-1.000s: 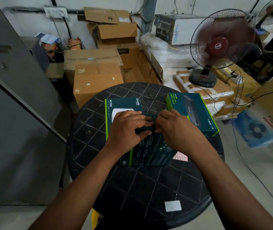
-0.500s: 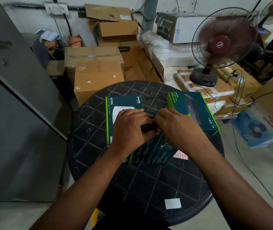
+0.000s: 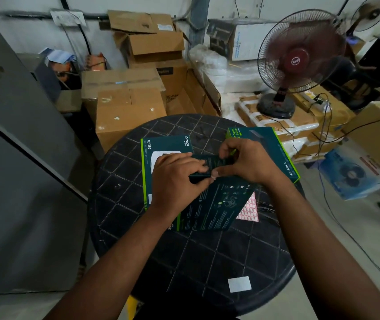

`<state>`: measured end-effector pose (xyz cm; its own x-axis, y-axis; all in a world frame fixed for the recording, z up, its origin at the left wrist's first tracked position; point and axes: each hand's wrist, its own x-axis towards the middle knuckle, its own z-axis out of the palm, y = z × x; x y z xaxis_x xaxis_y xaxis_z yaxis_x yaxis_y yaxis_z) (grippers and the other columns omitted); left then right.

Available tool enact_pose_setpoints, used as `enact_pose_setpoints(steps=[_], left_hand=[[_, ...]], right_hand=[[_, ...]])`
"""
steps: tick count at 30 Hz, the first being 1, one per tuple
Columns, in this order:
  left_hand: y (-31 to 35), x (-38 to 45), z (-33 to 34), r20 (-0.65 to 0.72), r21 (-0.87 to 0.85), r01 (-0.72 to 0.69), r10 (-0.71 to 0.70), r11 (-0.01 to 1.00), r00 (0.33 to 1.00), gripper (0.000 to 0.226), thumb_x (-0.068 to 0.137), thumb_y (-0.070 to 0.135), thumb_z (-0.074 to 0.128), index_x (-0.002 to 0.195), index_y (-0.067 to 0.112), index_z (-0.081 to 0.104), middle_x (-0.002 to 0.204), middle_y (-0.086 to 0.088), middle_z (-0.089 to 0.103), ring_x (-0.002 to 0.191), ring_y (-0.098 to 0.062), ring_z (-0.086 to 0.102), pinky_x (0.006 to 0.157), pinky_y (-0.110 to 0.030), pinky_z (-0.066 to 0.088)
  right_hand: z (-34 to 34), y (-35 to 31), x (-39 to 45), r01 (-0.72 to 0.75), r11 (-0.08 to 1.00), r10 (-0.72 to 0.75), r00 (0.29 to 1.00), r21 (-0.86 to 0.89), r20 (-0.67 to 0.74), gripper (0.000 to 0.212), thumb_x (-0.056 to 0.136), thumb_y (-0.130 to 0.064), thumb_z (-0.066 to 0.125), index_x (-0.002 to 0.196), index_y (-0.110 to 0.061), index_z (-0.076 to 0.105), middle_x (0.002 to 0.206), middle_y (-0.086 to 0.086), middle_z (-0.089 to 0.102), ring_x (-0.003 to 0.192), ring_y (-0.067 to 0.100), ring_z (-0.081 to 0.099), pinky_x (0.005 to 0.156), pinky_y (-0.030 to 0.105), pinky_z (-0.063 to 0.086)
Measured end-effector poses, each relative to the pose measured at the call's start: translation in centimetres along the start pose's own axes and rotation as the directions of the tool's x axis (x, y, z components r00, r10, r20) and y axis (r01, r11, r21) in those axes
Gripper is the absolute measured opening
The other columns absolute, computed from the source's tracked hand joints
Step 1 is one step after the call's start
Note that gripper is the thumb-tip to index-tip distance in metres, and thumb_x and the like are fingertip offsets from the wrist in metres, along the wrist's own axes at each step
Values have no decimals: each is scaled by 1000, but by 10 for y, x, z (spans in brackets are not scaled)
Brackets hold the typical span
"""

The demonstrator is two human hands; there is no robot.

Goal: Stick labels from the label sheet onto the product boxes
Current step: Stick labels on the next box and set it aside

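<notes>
- Cardboard product boxes, three in view on the round black table (image 3: 138, 227): a middle box (image 3: 214, 204) lying flat at table centre under both hands, an Omada box (image 3: 159, 148) at about 10 o'clock partly beneath it, and a third box (image 3: 276, 148) at about 2 o'clock.
- Handling judgement: retail cartons look stiff but light, with a printed surface likely a little slick; the middle box may slide or pivot under fingertip pressure, so best steadied by a flat press on its top or a hold at the edges, not a squeeze.
- Label sheet (image 3: 249, 210): pink grid of small labels, lying flat at about 4 o'clock from table centre, one side tucked under the middle box. Thin and floppy, probably; labels want peeling by a corner.
- Left hand (image 3: 177, 181): fingers curled, tips and thumb pinching at the far edge of the middle box.
- Right hand (image 3: 246, 162): fingers bent, thumb tip pressed down near the left fingertips on the same edge. Whether a label sits between the fingers cannot be told.
- White slip (image 3: 239, 284) lies at 6 o'clock, near the rim.
</notes>
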<state>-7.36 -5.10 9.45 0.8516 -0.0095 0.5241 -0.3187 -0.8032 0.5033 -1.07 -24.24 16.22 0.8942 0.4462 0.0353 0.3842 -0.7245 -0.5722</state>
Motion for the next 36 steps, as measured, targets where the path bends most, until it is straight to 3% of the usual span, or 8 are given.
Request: enact_pose_setpoints(steps=[8, 14, 18, 21, 26, 29, 32, 36], left_hand=[[-4, -1, 1, -19, 53, -77, 79, 996, 997, 28, 74, 53, 79, 81, 26, 76, 99, 14, 77, 110, -13, 67, 93, -37, 44], [-5, 3, 2, -49, 34, -62, 64, 997, 997, 34, 76, 61, 68, 91, 31, 77, 104, 16, 76, 112, -9, 65, 95, -25, 33], [-8, 6, 3, -47, 46, -74, 77, 996, 996, 34, 74, 58, 69, 93, 31, 77, 106, 17, 75, 113, -9, 65, 95, -23, 31], [-9, 7, 4, -32, 42, -70, 72, 997, 997, 30, 73, 55, 74, 92, 31, 77, 107, 18, 75, 115, -8, 64, 95, -22, 30], [-18, 6, -2, 71, 1, -86, 86, 996, 994, 31, 74, 43, 83, 103, 34, 75, 117, 24, 68, 122, -5, 57, 98, -34, 38], [-37, 2, -10, 54, -149, -6, 15, 989, 998, 35, 75, 31, 84, 108, 32, 75, 122, 22, 65, 129, -2, 48, 108, -24, 38], [-60, -12, -18, 20, -347, 139, -141, 928, 990, 31, 78, 28, 81, 109, 30, 75, 129, 13, 66, 133, -11, 50, 110, -29, 42], [-68, -16, -21, 48, -508, 205, -210, 836, 976, 24, 79, 24, 79, 103, 26, 75, 130, 7, 68, 118, -19, 64, 84, -24, 55]], right_hand=[[-12, -18, 24, -170, 983, 182, 949, -66, 259, 28, 72, -24, 89, 69, -21, 61, 63, -10, 60, 57, 7, 54, 54, 20, 44], [1, 13, 2, 14, 988, -11, 1000, 155, -26, 12, 88, -17, 76, 88, -18, 65, 76, -4, 67, 59, 6, 65, 58, 16, 49], [23, 19, -19, 261, 965, -258, 957, 4, -136, 13, 79, -28, 85, 87, -25, 75, 89, -12, 63, 77, 5, 60, 67, 19, 48], [44, 21, -22, 317, 938, -344, 890, -138, -298, 8, 81, -22, 80, 86, -22, 75, 93, -8, 65, 86, 15, 61, 71, 33, 52], [45, 25, -23, 362, 902, -422, 852, -235, -309, 5, 88, -26, 73, 91, -22, 74, 96, -7, 66, 90, 19, 59, 71, 39, 50], [42, 43, -31, 232, 920, -353, 842, -316, -409, 13, 85, -37, 77, 98, -37, 77, 106, -18, 68, 100, 20, 54, 78, 40, 40], [41, 65, -39, 95, 978, -177, 844, -185, -506, 22, 83, -37, 81, 104, -40, 77, 118, -15, 65, 114, 27, 50, 87, 43, 39], [48, 69, -38, 136, 990, -131, 854, -27, -504, 25, 81, -41, 77, 104, -33, 78, 118, -6, 63, 117, 27, 52, 99, 30, 33]])
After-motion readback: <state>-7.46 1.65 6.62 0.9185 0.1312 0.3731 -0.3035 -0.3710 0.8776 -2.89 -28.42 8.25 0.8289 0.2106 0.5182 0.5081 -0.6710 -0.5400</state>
